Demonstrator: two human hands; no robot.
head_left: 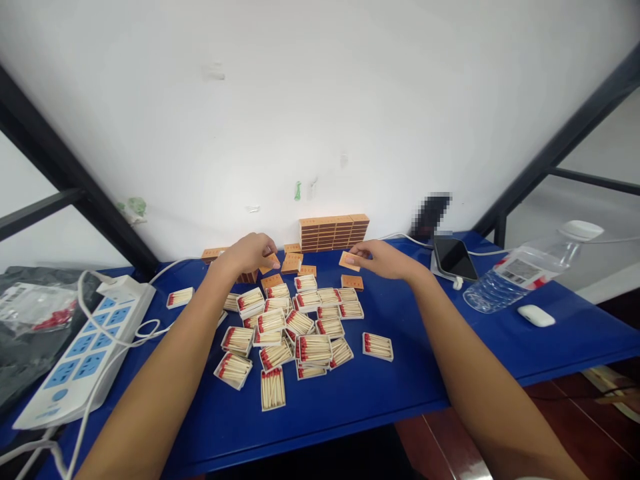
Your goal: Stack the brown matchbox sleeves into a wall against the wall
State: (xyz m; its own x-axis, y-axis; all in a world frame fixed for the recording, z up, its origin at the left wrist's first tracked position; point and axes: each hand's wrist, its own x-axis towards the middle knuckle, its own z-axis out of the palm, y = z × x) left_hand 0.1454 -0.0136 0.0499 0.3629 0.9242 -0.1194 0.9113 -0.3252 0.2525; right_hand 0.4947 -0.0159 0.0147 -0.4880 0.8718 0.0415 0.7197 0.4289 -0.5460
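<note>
Both my arms reach over a blue table (400,393). My left hand (250,252) is closed around an orange matchbox sleeve (271,261) near the back of the table. My right hand (381,259) pinches another orange matchbox sleeve (348,261) at its fingertips. Between and below the hands lie several open matchbox trays (295,330) full of red-tipped matches. More loose orange sleeves (293,265) lie beside the hands. A neat stack of orange sleeves (334,232) stands against the white wall behind.
A white and blue power strip (85,350) with cables lies at the left, next to a dark bag (30,320). At the right are a phone (454,257), a tipped plastic water bottle (525,273) and a small white case (536,315). The table's front edge is close.
</note>
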